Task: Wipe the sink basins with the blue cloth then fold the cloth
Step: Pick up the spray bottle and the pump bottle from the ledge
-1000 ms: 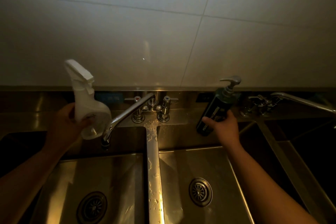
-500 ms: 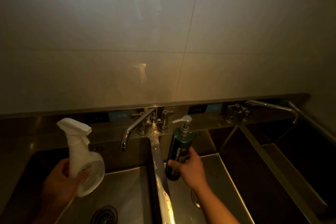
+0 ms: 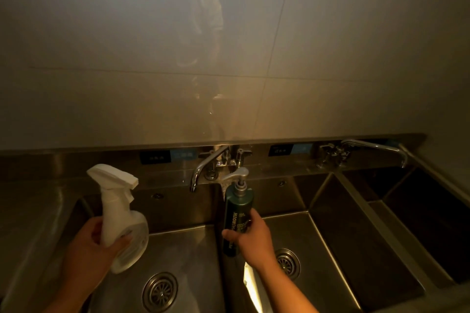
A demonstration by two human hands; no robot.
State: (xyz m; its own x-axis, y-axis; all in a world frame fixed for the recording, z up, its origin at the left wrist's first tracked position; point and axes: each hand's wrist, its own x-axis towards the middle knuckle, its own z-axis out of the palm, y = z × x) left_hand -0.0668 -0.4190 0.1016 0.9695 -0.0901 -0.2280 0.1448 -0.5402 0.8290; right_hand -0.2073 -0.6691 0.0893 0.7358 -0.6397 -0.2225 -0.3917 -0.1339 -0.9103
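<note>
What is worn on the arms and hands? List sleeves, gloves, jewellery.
Nothing worn shows. The left hand and right hand are ungloved, with no ring visible in the dim light. Both forearms are bare to the frame's bottom edge: no sleeves, watch or bracelet in view.

White spray bottle (image 3: 119, 221), dark-green pump bottle (image 3: 237, 213)

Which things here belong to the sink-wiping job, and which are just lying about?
Job: left basin, middle basin; the blue cloth is not in view.
Other: spray bottle in left hand, pump bottle in right hand, faucet, second faucet.
</note>
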